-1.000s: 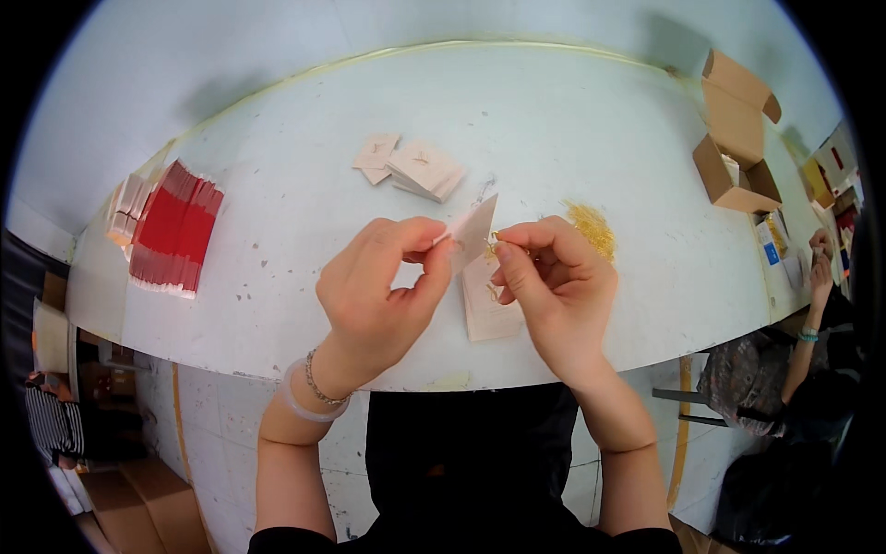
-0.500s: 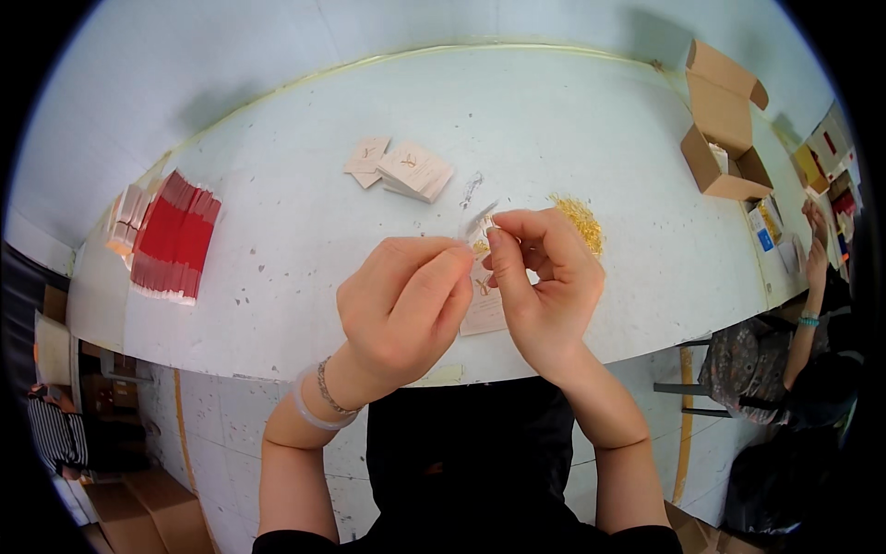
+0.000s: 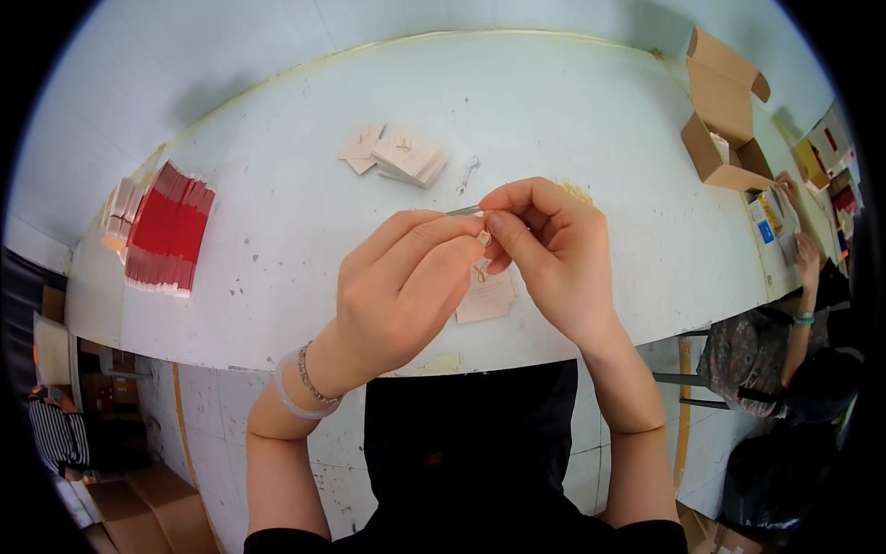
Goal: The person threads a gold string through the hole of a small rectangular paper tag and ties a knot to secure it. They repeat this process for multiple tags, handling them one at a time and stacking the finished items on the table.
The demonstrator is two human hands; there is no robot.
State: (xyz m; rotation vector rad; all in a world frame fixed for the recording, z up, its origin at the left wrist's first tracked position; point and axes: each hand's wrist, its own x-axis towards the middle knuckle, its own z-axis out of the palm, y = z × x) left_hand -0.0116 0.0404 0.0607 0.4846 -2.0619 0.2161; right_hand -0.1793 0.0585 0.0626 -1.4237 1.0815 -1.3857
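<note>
My left hand [image 3: 392, 291] and my right hand [image 3: 558, 254] meet above the near middle of the table, both with fingers pinched together. A thin grey strip [image 3: 464, 210] runs from my right fingertips along the top of my left fingers. Just below the fingertips a tiny white-and-gold piece [image 3: 484, 237] shows; my fingers hide most of it. Under my hands a pale printed card [image 3: 484, 303] with a small bow lies on the table, its upper part covered. Behind my right hand, a heap of gold bits [image 3: 580, 192] is mostly hidden.
Stacked pale cards [image 3: 413, 157] lie further back, beside crumpled clear plastic [image 3: 469, 174]. Red sleeves in a row [image 3: 171, 231] stand at left. An opened cardboard box [image 3: 729, 162] is at back right. At far right another person's hand [image 3: 808, 258] rests near packages.
My hands have shifted a little up and closer together, the left one turning flatter. The grey strip now lies along my left fingers. The other person's hands have moved.
</note>
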